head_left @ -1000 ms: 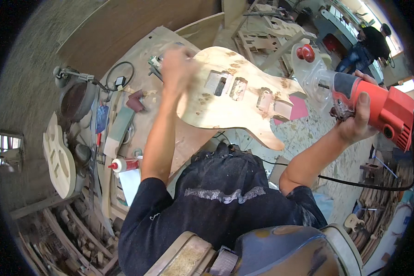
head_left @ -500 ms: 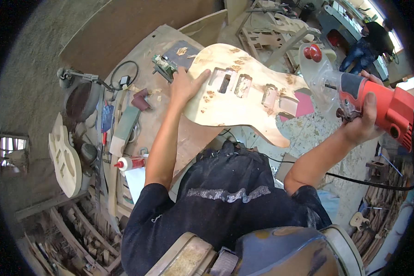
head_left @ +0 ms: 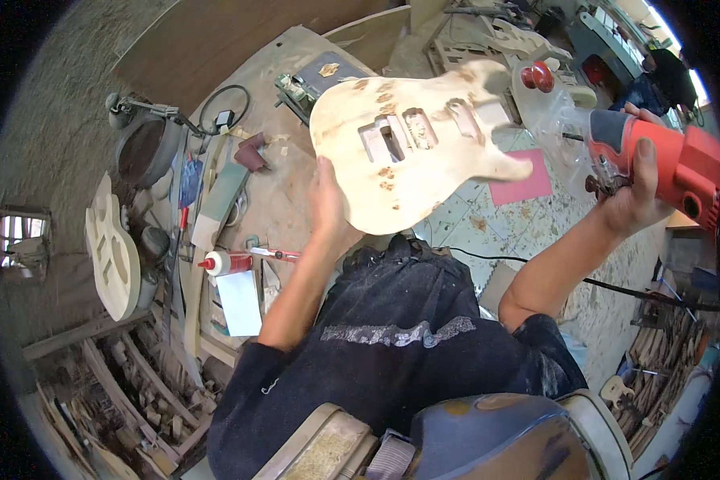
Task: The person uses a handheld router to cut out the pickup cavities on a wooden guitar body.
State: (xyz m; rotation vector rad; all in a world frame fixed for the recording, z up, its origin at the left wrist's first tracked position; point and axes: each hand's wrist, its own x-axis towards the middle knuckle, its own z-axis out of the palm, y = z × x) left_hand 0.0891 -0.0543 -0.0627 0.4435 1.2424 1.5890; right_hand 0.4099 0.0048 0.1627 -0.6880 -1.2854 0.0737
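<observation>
A pale wooden electric guitar body (head_left: 360,178) with dark burl spots and routed pickup cavities is tilted above the workbench. My left hand (head_left: 325,196) grips its lower left edge, with the fingers hidden beneath the wood. At the right, my right hand (head_left: 638,180) is wrapped round a red hand-held router (head_left: 680,164) with a clear plastic base and a round red knob. The router's base is close to the horn end of the body. From the router a black cord runs down to the right.
The workbench (head_left: 284,204) carries a white glue bottle with a red cap (head_left: 224,262), white paper (head_left: 240,304), sandpaper (head_left: 250,152) and a green clamp-like tool (head_left: 293,98). Another guitar body (head_left: 112,248) stands at the left. A pink sheet (head_left: 522,178) lies lower down. Another person (head_left: 666,80) is at the far right.
The guitar body has turned and tilted, its horns swinging upward. My left hand has shifted from its top face to its lower left edge. The router has stayed nearly in place.
</observation>
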